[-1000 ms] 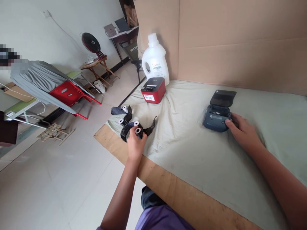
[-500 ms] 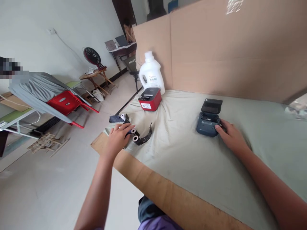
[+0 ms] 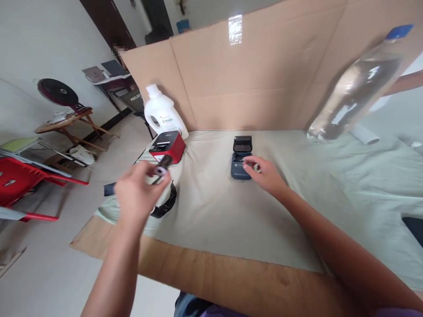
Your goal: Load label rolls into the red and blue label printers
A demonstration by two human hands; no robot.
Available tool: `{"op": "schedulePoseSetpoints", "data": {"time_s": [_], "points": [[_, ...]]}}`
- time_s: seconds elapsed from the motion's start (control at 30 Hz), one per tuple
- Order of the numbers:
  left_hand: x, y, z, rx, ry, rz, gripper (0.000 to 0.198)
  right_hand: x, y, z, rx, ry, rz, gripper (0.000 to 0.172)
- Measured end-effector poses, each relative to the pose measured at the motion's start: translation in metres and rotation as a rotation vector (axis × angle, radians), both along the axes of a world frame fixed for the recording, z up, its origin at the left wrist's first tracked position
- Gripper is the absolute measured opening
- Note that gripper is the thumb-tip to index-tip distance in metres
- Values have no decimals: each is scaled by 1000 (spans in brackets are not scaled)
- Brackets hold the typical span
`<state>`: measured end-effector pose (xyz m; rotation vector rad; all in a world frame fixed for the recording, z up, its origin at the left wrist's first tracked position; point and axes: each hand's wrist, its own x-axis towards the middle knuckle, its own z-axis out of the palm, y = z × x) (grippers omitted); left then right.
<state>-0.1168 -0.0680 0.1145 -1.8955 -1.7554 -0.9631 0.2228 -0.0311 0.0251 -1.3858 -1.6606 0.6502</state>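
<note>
My left hand is raised above the table's left end, closed on a small roll of dark label tape whose white core faces out. Below it a curl of black tape lies on the grey-green cloth. My right hand rests on the cloth with its fingers bent against the right side of a small dark blue label printer, whose lid stands open. A red label printer sits further left.
A white detergent jug stands behind the red printer, against a tall cardboard screen. A clear plastic bottle shows tilted at the upper right. Bare cardboard forms the near table edge. A red chair and a fan stand on the floor at left.
My left hand has lifted off the pile of tape rolls with one roll in its fingers. The camera has swung right, bringing the clear bottle into view. My right hand stays at the blue printer.
</note>
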Motion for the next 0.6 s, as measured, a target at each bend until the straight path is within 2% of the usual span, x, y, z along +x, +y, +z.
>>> {"op": "schedulePoseSetpoints", "data": {"time_s": [0.07, 0.13, 0.2, 0.27, 0.33, 0.37, 0.47, 0.5, 0.6], "points": [[59, 8, -15, 4, 101, -253, 17, -14, -8, 16, -160, 232, 138, 30], [114, 16, -36, -15, 262, -505, 12, -24, -14, 23, -244, 439, 187, 30], [155, 24, -57, 34, 317, -629, 12, -25, -13, 22, -269, 599, 148, 26], [180, 32, -74, 67, 279, -683, 15, -18, -8, 20, -307, 703, 98, 23], [190, 38, -87, 42, 184, -697, 12, -5, -3, 19, -378, 744, 69, 28], [191, 40, -92, 5, 124, -689, 18, 2, 0, 20, -412, 745, 43, 31], [186, 45, -104, -179, -68, -630, 64, 21, 12, 24, -468, 691, 6, 32], [184, 46, -107, -252, -128, -611, 72, 26, 17, 25, -464, 647, 18, 32], [181, 47, -116, -417, -284, -563, 74, 34, 42, 25, -397, 402, 85, 38]]}}
